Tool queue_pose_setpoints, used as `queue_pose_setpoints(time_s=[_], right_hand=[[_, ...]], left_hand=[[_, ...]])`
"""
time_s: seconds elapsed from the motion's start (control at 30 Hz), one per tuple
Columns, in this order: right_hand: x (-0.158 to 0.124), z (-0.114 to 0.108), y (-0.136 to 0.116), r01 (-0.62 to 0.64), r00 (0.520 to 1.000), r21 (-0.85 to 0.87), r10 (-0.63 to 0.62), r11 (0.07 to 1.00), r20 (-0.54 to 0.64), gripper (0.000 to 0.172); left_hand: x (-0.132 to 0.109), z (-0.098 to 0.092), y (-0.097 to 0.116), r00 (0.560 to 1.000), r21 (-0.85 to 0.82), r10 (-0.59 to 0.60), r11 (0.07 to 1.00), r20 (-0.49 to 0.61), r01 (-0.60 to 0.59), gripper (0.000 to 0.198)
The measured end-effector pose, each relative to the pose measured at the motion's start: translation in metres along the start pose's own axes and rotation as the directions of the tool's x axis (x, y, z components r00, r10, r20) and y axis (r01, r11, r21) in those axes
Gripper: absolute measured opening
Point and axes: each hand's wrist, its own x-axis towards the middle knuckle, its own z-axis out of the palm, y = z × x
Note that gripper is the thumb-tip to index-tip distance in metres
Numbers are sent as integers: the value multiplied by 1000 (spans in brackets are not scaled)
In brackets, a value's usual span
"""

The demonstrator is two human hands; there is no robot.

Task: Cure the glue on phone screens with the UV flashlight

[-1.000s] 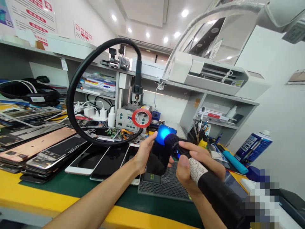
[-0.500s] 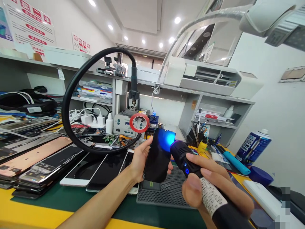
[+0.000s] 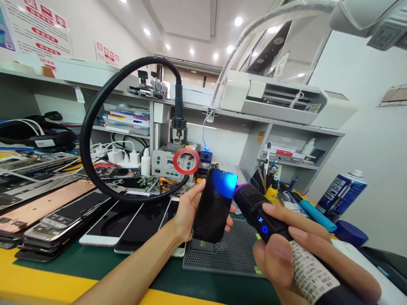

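Standing tilted above the grey perforated mat [image 3: 229,254], the dark phone [image 3: 214,207] is held up at the middle of the bench. Its top corner glows blue from the black torch [image 3: 254,207] just beside it. The mat lies on a green bench cover [image 3: 95,258] with a yellow front edge. To the left, a row of phone screens [image 3: 104,220] lies flat, under a looping black hose [image 3: 92,114] and near a red tape ring [image 3: 186,161]. White shelves run along the back wall, a white machine [image 3: 276,99] sits on top, and spotlights dot the ceiling. A blue spray can [image 3: 341,195] stands at the right.

The left hand [image 3: 187,209] is curled round the phone, thumb on one long edge and fingertips [image 3: 233,220] showing past the other. The right hand [image 3: 299,254] is closed round the torch's handle, thumb lying along the top behind a lit blue button.

A white label [image 3: 313,275] on the handle carries fine print, and the wall posters [image 3: 41,29] bear red characters; neither can be read.
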Motion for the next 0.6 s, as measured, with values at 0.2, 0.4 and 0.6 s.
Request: queue_pose_setpoints(time_s=[0.2, 0.4, 0.6], right_hand=[[-2, 6, -9, 33, 999, 22, -33, 999, -11, 12], [-7, 8, -5, 91, 996, 49, -91, 995, -6, 21], [-1, 0, -5, 26, 999, -5, -26, 1000, 40, 13]], left_hand=[[2, -3, -1, 999, -7, -2, 1000, -36, 2, 83], [1, 0, -1, 998, 0, 33, 999, -60, -33, 79], [1, -2, 0, 1000, -3, 11, 1000, -14, -11, 84]])
